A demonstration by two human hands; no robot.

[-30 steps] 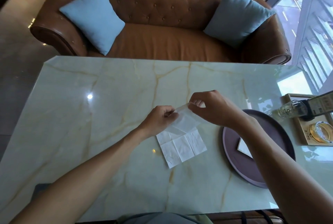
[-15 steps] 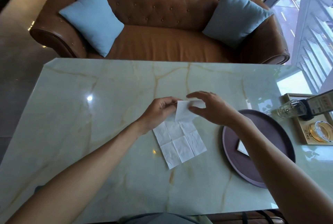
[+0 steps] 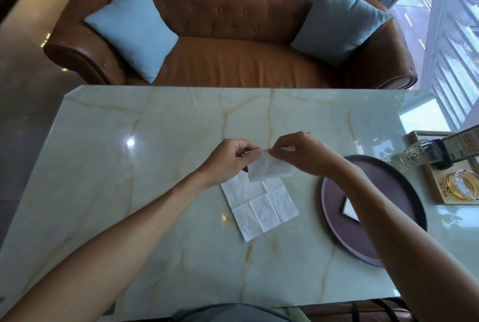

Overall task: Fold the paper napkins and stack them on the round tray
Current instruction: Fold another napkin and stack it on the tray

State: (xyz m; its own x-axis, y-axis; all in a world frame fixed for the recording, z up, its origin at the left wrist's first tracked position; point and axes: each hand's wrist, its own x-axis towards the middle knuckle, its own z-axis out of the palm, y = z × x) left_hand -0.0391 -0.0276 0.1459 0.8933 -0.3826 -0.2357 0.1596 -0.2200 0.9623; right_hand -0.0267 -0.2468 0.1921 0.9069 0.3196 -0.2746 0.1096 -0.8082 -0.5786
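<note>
Here we are mid-fold: our left hand (image 3: 228, 159) and right hand (image 3: 304, 154) both pinch the top edge of a folded napkin (image 3: 269, 170), held just above the counter (image 3: 155, 192), each grip closed on the paper between thumb and fingers. Beneath it an open napkin (image 3: 261, 205) lies flat on the counter, creased into squares, its upper edge hidden under the one we hold. The round tray (image 3: 334, 231) sits to our right, and one folded napkin (image 3: 350, 209) already rests on it, partly hidden by our right forearm.

We judge that the held piece needs one more fold or a squaring of its edges, then a carry rightward to the tray. That calls for keeping the layers aligned, since thin paper will slip and spring open if the pinch loosens.

Beyond the tray stand a glass bottle (image 3: 417, 154) and a wooden tray (image 3: 440, 192) with a glass ashtray (image 3: 464, 184); they sit near the tray's far side, clear of a short carry. A brown sofa (image 3: 233, 62) with blue cushions (image 3: 134, 26) stands behind the counter.
</note>
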